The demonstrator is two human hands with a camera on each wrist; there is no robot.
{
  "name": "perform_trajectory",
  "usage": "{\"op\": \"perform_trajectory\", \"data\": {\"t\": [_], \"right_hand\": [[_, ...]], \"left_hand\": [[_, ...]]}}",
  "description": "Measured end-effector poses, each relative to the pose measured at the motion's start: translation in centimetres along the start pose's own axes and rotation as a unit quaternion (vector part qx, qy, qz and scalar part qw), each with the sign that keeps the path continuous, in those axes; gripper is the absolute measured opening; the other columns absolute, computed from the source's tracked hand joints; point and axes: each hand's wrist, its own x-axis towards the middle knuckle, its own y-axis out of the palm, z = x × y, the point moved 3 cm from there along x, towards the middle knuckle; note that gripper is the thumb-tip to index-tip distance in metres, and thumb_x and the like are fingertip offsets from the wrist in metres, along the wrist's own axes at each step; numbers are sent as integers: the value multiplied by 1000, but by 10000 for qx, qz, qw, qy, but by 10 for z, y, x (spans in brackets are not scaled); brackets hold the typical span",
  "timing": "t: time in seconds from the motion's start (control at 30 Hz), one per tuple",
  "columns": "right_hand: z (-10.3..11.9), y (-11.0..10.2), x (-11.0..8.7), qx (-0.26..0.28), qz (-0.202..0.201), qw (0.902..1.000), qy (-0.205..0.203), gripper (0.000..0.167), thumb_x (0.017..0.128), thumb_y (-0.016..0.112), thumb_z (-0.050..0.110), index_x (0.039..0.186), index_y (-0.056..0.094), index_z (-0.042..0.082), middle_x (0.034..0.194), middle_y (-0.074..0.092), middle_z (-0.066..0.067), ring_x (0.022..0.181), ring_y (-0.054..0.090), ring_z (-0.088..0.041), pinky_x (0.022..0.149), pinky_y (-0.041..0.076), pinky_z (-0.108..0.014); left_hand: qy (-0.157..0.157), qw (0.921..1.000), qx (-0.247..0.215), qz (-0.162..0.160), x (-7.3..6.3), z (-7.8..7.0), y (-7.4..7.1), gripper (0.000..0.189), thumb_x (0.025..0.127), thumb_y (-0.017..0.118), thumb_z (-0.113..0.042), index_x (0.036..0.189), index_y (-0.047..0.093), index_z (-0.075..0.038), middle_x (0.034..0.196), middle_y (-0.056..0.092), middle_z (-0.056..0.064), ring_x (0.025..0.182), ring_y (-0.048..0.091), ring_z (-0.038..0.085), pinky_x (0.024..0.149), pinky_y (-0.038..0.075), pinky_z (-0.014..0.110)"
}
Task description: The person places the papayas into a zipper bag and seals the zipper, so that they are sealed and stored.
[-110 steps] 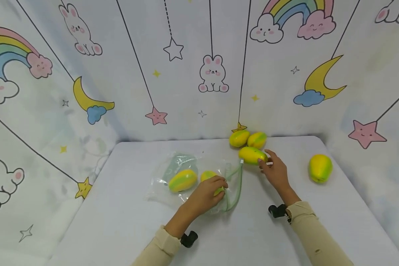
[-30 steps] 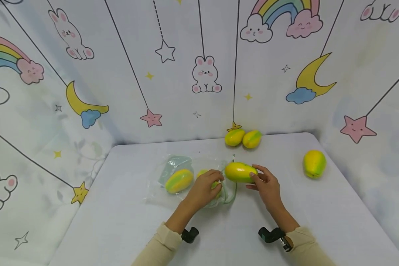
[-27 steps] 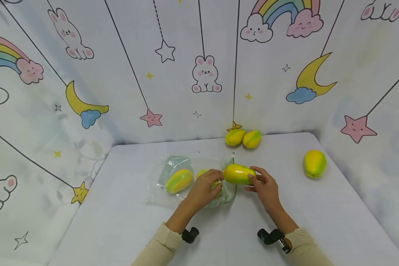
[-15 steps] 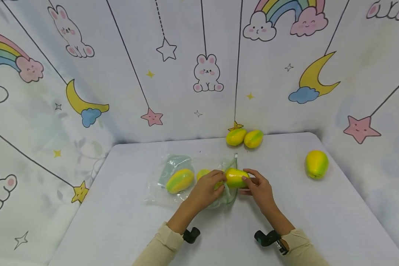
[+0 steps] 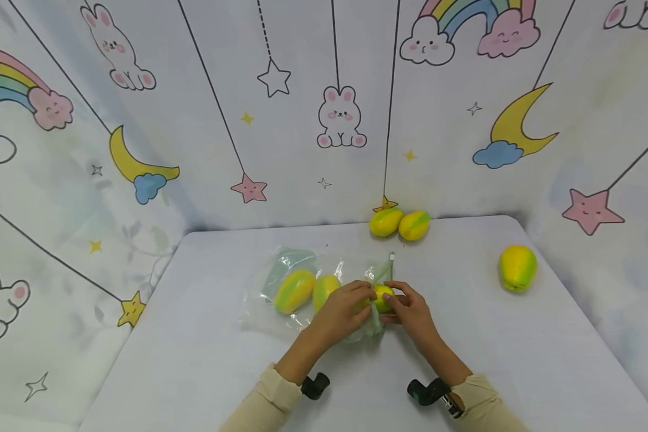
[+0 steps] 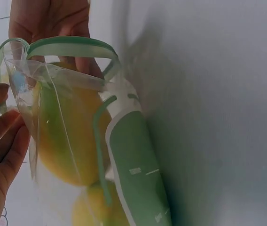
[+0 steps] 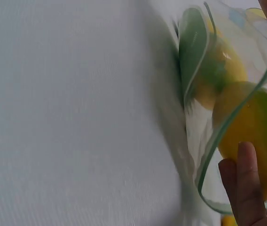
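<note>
A clear plastic bag [image 5: 261,315] with a green-edged mouth and a white slider lies on the table, its mouth toward the right. Inside it are two yellow-green papayas, one at the left [image 5: 294,292] and another [image 5: 324,290] partly behind my left hand [image 5: 341,312]. My left hand pinches the rim at the mouth and holds it up. My right hand [image 5: 416,315] grips the end of a third papaya [image 5: 383,298], which sits part way through the mouth. In the right wrist view, fingers [image 7: 247,174] lie along this papaya, with the green rim around it.
Two papayas lie side by side at the table's back edge, one at the left [image 5: 386,222] and one at the right [image 5: 414,225]. Another papaya [image 5: 518,268] rests near the right edge. A patterned cloth [image 5: 297,150] hangs behind the white table [image 5: 194,360].
My right hand has brought the papaya from near the back pair leftward and toward me, into the bag's mouth. The left hand has kept its pinch on the rim.
</note>
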Motion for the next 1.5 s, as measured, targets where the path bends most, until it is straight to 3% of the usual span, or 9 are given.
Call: {"op": "perform_trajectory", "data": {"t": [0.13,0.33,0.43,0.63,0.87,1.03,1.17,1.37,1.5], "right_hand": [[-2,7,1,-60,97,9999,37,39,97,60,17,135,52,9,106,69,-15,78,68,-14,71,60,-30],[-7,17,4,-86,530,9985,-125,36,96,59,11,130,50,4,129,57,-28,97,66,-22,76,58,-31],[-8,21,6,27,629,9980,-105,39,92,57,3,129,47,4,132,55,-28,101,64,-23,77,56,-32],[-11,25,14,47,592,9982,52,39,89,50,-5,127,41,2,122,63,-25,87,64,-15,70,53,-28],[-10,27,20,-336,356,9987,140,31,96,52,4,125,41,-3,116,64,-25,83,62,-14,67,51,-26],[-8,30,26,-743,3,9972,-20,29,94,54,6,119,52,-10,107,60,-15,89,52,-12,71,46,-21],[-6,32,30,-656,-32,9977,-181,26,93,57,6,114,58,-8,108,62,-11,89,52,-10,72,46,-19],[-5,29,26,-865,53,9962,68,24,90,62,9,105,62,-10,93,61,-7,80,50,-13,63,45,-23],[1,15,18,-1289,-247,9911,-240,21,92,58,8,105,65,-7,85,66,-10,69,56,-13,55,47,-24]], "left_hand": [[92,9998,-141,59,0,-4,4,19,89,68,-7,108,70,-12,120,67,4,114,63,16,99,50,25],[113,9999,37,93,-3,-6,8,14,90,69,-10,104,70,-13,125,67,5,123,60,16,102,48,26],[181,9998,-27,79,-4,-7,9,12,91,68,-10,102,69,-12,125,66,6,125,58,17,103,48,26],[372,9992,5,-119,-4,-8,8,12,90,68,-7,101,69,-11,121,67,6,122,60,17,100,50,24],[314,9995,-67,-37,-5,-7,8,15,90,67,-6,103,70,-13,123,67,6,123,59,16,101,49,24],[342,9994,15,57,-6,-8,9,17,90,67,-7,106,70,-13,129,64,4,127,57,16,105,45,23],[507,9987,-1,-15,-7,-9,8,18,89,67,-5,105,69,-11,125,66,4,127,56,18,107,43,23],[554,9983,-138,-70,-8,-7,8,19,88,68,-4,105,69,-11,127,64,4,129,55,17,107,43,22],[473,9986,-215,-71,-8,-7,9,17,89,69,-5,104,69,-11,127,64,5,127,56,16,104,45,21]]}}
